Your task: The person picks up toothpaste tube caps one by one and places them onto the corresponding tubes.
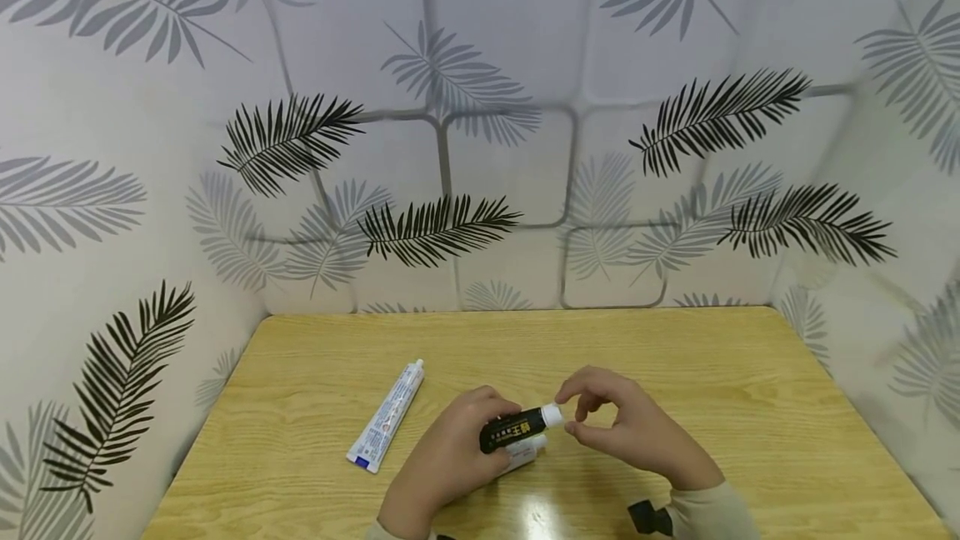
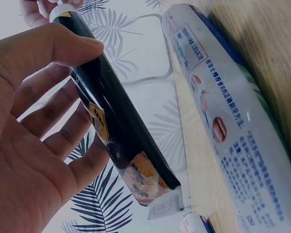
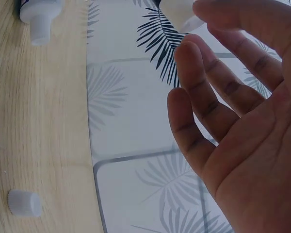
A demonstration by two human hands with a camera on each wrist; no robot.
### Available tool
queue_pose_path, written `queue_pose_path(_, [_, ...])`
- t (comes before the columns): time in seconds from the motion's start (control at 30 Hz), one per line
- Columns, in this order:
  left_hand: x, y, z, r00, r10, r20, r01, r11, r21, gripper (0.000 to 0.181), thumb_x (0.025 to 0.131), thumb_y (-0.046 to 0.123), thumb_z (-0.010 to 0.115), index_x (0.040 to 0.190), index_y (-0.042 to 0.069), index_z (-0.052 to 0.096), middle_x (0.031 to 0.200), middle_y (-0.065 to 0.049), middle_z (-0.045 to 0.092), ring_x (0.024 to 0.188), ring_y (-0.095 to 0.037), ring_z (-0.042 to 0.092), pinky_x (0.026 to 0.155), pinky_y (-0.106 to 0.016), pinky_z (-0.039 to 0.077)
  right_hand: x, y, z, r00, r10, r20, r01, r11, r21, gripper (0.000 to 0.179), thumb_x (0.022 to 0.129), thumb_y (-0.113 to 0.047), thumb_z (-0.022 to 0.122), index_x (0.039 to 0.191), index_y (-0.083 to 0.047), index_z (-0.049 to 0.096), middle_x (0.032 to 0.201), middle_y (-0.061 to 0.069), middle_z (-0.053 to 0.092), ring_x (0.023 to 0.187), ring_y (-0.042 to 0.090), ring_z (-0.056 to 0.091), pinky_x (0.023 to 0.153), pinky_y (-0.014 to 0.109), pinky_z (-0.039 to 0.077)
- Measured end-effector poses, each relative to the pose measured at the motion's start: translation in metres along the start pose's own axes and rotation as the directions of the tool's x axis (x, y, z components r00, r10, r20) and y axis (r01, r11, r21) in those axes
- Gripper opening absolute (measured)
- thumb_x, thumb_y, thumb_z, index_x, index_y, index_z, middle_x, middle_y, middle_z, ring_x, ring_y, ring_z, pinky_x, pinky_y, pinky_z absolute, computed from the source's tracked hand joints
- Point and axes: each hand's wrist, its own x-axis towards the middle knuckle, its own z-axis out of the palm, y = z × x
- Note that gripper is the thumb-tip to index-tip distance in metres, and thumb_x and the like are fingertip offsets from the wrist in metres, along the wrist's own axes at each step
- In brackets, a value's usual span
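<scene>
Head view: the black tube (image 1: 517, 428), probably light and squeezable, is pinched above the table (image 1: 637, 340) by the left hand (image 1: 456, 450), best held near its cap (image 1: 552, 415), beside which the right hand's (image 1: 628, 430) fingertips are parted.

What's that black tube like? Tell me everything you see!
The black tube looks like glossy plastic, with gold lettering, a white cap, a honeycomb-like print and a pale flat end. The left hand holds it tilted above the table. The right hand is near the cap; whether it touches is unclear.
</scene>
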Motion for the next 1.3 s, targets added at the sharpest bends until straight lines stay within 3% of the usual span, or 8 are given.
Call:
queue_pose_path(0.23, [-0.0002, 0.0016, -0.0006, 1.000, -0.004, 0.010, 0.004, 1.000, 0.008, 0.044, 0.080, 0.000, 0.084, 0.121, 0.015, 0.078, 0.112, 0.008, 0.071, 0.102, -0.006, 0.064, 0.093, -0.028, 0.057, 0.0008, 0.0018, 0.0031, 0.999, 0.041, 0.008, -0.041, 0.999, -0.020, 0.022, 0.096, -0.015, 0.080, 0.113, -0.028, 0.073, 0.110, -0.010, 0.073, 0.082, 0.009, 0.066, 0.081, 0.032, 0.058])
queue_pose_path(0.53, [-0.0013, 0.0033, -0.0002, 1.000, 0.004, 0.007, -0.004, 0.999, 0.032, 0.044, 0.081, 0.001, 0.084, 0.122, 0.014, 0.078, 0.111, 0.008, 0.071, 0.102, -0.006, 0.063, 0.093, -0.028, 0.057, 0.0022, 0.0004, 0.0038, 0.990, 0.136, 0.027, -0.136, 0.991, -0.002, 0.021, 0.103, -0.028, 0.073, 0.123, -0.024, 0.069, 0.093, -0.007, 0.076, 0.084, 0.009, 0.070, 0.080, 0.032, 0.060])
queue_pose_path(0.77, [-0.0009, 0.0036, 0.0002, 1.000, 0.009, 0.012, -0.009, 0.999, 0.032, 0.043, 0.082, 0.001, 0.084, 0.123, 0.014, 0.078, 0.112, 0.008, 0.071, 0.102, -0.006, 0.063, 0.093, -0.027, 0.057, 0.0034, 0.0008, 0.0039, 0.983, 0.174, 0.059, -0.176, 0.984, 0.016, 0.022, 0.107, -0.031, 0.066, 0.127, -0.023, 0.067, 0.081, -0.008, 0.074, 0.075, 0.012, 0.070, 0.067, 0.032, 0.056])
queue_pose_path(0.9, [-0.0015, 0.0034, -0.0021, 1.000, -0.002, 0.006, 0.002, 1.000, 0.015, 0.045, 0.081, 0.000, 0.084, 0.123, 0.013, 0.078, 0.112, 0.007, 0.071, 0.102, -0.006, 0.063, 0.093, -0.028, 0.057, 0.0047, 0.0001, 0.0045, 0.985, 0.166, 0.041, -0.166, 0.986, -0.007, 0.018, 0.107, -0.031, 0.066, 0.122, -0.023, 0.071, 0.086, -0.008, 0.074, 0.078, 0.009, 0.069, 0.073, 0.031, 0.057])
queue_pose_path(1.07, [-0.0021, 0.0009, -0.0047, 1.000, -0.002, -0.007, 0.002, 1.000, 0.000, 0.045, 0.079, -0.001, 0.083, 0.122, 0.013, 0.078, 0.112, 0.008, 0.071, 0.102, -0.006, 0.064, 0.093, -0.028, 0.057, 0.0044, -0.0001, 0.0050, 0.994, 0.111, -0.008, -0.111, 0.993, -0.050, 0.010, 0.105, -0.028, 0.070, 0.113, -0.027, 0.074, 0.104, -0.009, 0.074, 0.085, 0.007, 0.066, 0.081, 0.029, 0.058])
queue_pose_path(1.3, [-0.0022, -0.0014, -0.0068, 1.000, -0.002, -0.006, 0.002, 1.000, -0.016, 0.046, 0.079, -0.002, 0.081, 0.122, 0.011, 0.078, 0.112, 0.007, 0.071, 0.102, -0.006, 0.064, 0.092, -0.027, 0.057, 0.0031, 0.0001, 0.0068, 1.000, 0.020, -0.002, -0.020, 0.999, -0.036, 0.027, 0.097, -0.020, 0.080, 0.122, -0.027, 0.070, 0.118, -0.005, 0.072, 0.084, 0.008, 0.067, 0.083, 0.031, 0.058])
